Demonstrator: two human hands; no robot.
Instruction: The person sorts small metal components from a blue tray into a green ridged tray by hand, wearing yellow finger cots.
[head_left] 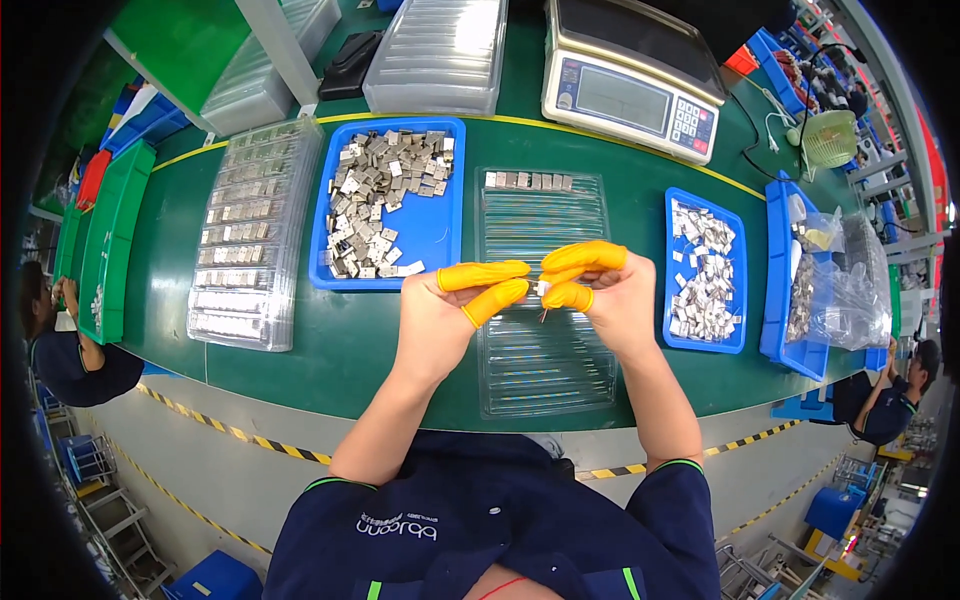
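My left hand (455, 300) and my right hand (600, 285) meet over a clear ribbed plastic tray (540, 385), yellow finger cots on their thumbs and fingers. Between the right fingertips is a small white part (543, 288), with a thin reddish bit sticking out below. The left thumb and finger are pinched close beside it; what they grip is too small to make out. One row of small silvery metal pieces (528, 181) lies along the tray's far end. Left of it, a blue tray (455, 215) holds many loose metal pieces; at right, another blue tray (737, 330) holds small white-and-metal parts.
A digital scale (625, 95) stands at the back, beside stacked clear trays (435, 60). Filled clear trays (245, 240) are stacked at left, near a green bin (125, 240). Far right, a blue bin (775, 300) holds plastic bags (855, 290). Other people sit at both sides.
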